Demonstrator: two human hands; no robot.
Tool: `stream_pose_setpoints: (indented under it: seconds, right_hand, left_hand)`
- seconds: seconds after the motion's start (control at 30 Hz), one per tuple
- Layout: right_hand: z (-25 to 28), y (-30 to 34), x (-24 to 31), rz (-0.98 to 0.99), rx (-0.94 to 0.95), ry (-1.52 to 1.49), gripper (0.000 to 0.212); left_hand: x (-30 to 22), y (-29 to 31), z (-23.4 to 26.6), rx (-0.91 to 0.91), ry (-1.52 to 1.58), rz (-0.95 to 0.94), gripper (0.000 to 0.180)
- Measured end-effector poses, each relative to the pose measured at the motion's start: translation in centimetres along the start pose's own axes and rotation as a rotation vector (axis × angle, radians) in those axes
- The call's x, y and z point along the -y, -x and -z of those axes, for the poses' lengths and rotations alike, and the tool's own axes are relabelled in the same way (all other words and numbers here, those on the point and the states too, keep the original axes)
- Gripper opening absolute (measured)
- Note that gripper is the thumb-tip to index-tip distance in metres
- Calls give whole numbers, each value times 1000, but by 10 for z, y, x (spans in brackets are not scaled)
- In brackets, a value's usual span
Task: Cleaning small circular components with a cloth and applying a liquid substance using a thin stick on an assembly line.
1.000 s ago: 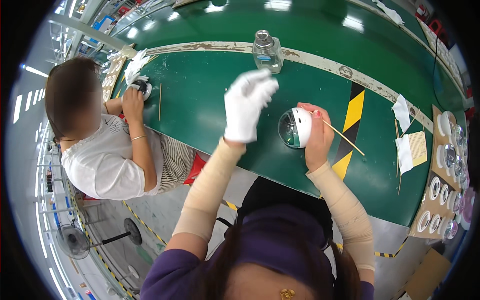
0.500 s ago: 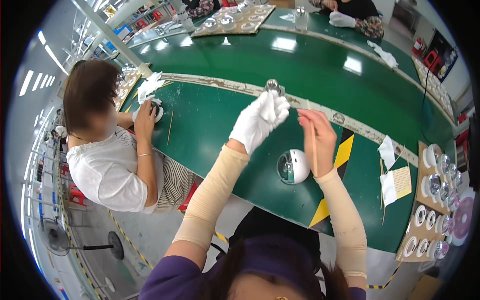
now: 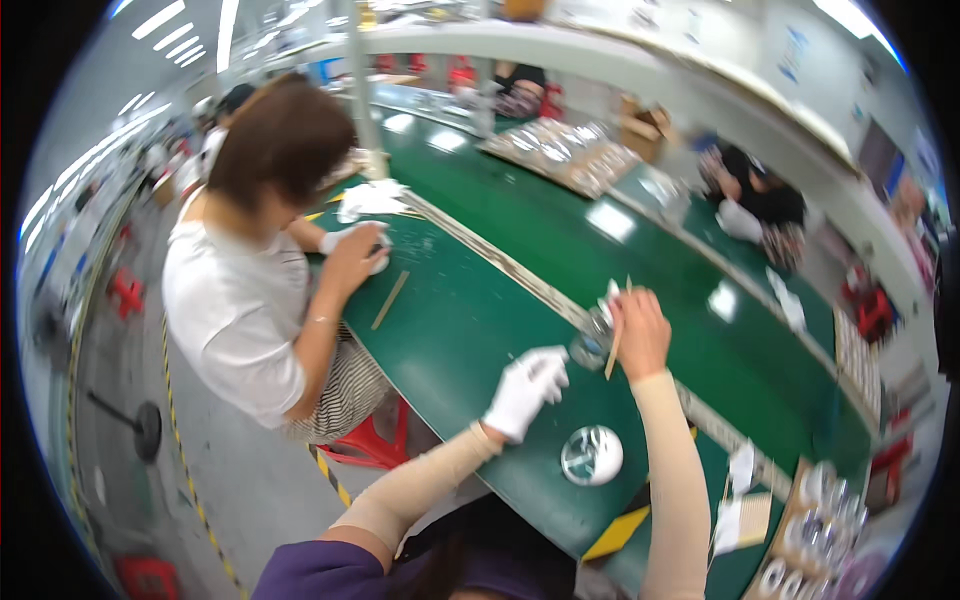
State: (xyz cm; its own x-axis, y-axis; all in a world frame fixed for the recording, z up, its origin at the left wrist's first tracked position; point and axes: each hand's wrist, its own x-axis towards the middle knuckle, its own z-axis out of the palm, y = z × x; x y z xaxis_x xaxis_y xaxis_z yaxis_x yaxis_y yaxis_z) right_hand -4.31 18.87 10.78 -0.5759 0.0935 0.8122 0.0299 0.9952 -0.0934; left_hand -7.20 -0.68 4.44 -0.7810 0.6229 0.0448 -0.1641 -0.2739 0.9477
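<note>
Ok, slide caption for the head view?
Bare right hand holding a thin wooden stick beside a clear glass bottle; white-gloved left hand over green table.

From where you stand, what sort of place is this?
Probably a factory workshop: people work along a long green table, a board holds many clear round parts, and striped tape marks the floor.

Tabletop [image 3: 470, 330] green, glossy. White-and-clear dome [image 3: 600, 455] sits near yellow tape [image 3: 617, 533]. Bottle [image 3: 590, 343] by pale far strip [image 3: 520, 272]. Stick [image 3: 390, 300] lies left; white cloth [image 3: 372, 200] crumpled beyond.
</note>
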Motion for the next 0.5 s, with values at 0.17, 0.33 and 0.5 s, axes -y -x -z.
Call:
stream_pose_setpoints:
  seconds: [0.17,0.33,0.5]
  right_hand:
    - [13,10,0,70,204,-18,11]
    - [15,11,0,67,281,-81,11]
    - [12,0,-9,-96,304,-263,7]
  left_hand:
    - [12,35,4,51,-209,75,26]
    - [4,42,8,91,-317,67,37]
    - [10,40,13,143,-460,-110,51]
